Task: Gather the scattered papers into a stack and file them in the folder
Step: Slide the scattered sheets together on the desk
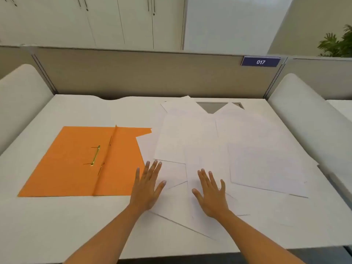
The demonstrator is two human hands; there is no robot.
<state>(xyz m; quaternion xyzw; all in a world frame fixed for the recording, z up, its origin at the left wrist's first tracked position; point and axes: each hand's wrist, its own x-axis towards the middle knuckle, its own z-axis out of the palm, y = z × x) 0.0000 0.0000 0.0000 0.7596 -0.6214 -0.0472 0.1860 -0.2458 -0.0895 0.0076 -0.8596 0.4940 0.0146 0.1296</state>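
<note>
Recorded as sole legible marking: numerals "017", white and slightly slanted, on a dark blue rectangular plate (260, 62). Mounted at the upper right of the beige partition (152, 77) behind the desk (57, 216), just under the top rail. Read cleanly, unobstructed.

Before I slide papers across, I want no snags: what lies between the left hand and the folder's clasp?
Head view: only the folder, its bare flap and centre fold, lies between the left hand and the clasp.
</note>
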